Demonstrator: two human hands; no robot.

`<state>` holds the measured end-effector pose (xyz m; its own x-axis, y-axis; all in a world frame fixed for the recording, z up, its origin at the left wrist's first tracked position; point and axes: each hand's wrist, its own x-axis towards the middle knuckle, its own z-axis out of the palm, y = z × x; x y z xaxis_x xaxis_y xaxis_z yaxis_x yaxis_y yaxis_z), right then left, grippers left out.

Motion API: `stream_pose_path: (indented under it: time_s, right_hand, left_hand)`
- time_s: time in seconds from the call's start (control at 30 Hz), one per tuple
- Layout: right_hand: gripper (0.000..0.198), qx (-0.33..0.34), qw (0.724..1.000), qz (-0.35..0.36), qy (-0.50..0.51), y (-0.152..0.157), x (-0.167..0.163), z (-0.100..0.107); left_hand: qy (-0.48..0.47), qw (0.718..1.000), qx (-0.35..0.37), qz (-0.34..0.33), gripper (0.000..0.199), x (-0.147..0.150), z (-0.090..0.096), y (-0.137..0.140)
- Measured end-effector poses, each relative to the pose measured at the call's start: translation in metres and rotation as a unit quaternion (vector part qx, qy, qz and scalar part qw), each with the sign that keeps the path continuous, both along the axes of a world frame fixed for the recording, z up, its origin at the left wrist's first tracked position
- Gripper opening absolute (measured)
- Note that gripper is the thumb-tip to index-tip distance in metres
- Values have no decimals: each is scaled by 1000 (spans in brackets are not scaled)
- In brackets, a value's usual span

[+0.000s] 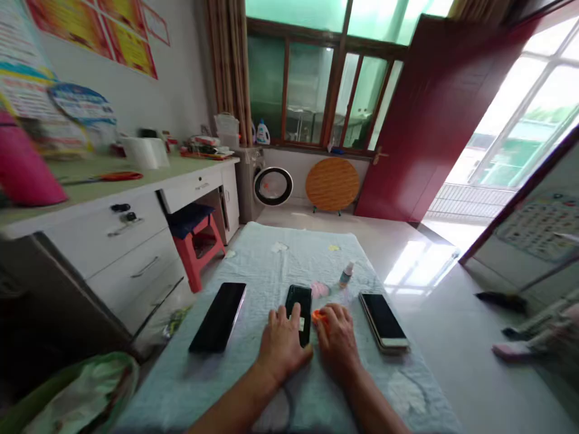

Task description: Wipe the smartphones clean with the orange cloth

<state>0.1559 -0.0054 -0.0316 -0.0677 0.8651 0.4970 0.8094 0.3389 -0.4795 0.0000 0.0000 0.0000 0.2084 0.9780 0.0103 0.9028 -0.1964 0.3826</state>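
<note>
A dark smartphone point(298, 296) lies on the light blue cloth in the middle. My left hand point(281, 342) rests over its lower left part, fingers on it and thumb by its lower right edge, holding it in place. A small pale patch shows on the phone under the fingers. On the phone's right side my right hand point(337, 337) is closed around a small orange cloth point(318, 316), most of it hidden by the fingers. Another black phone point(219, 318) lies to the left. A phone with a pale frame point(384, 320) lies to the right. Beyond my right hand stands a small spray bottle point(346, 275).
The cloth-covered table point(289, 247) carries all these things. At left is a white desk point(140, 241) with scissors point(118, 176) on top and a red stool point(199, 244) beside it. A green bin point(131, 374) sits at lower left; a red door point(429, 120) stands open at right.
</note>
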Motion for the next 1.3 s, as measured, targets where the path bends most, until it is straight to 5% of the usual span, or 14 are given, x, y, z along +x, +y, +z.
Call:
stream_pose_path:
  time_s: [0.27,0.4,0.5,0.7,0.9,1.0,1.13,1.3]
  right_hand:
    - [10,39,999,-34,-6,-2,1,-1]
    - [10,43,999,-30,-3,-2,2,1]
    - [10,41,999,-30,1,-2,2,1]
    - [12,41,999,-27,-1,-1,2,3]
    - [20,54,998,-38,-3,-2,1,6]
    - [20,66,996,-57,-1,-4,1,6]
    - [20,76,996,-55,2,-5,1,7]
    - [22,69,996,-63,-6,-5,3,6]
  left_hand:
    - [-51,998,-11,-25,89,-18,5,14]
    - [-168,985,-30,-7,83,-23,6,23]
    - [-302,950,-72,26,73,-28,8,28]
    - [-585,776,-221,83,66,-37,8,22]
    - [-774,531,-337,77,42,-33,3,5]
    - [-809,439,-384,71,28,-27,-2,-2]
    - [-831,367,-416,25,29,-21,-9,-6]
    - [-838,341,-424,32,38,-22,-20,-4]
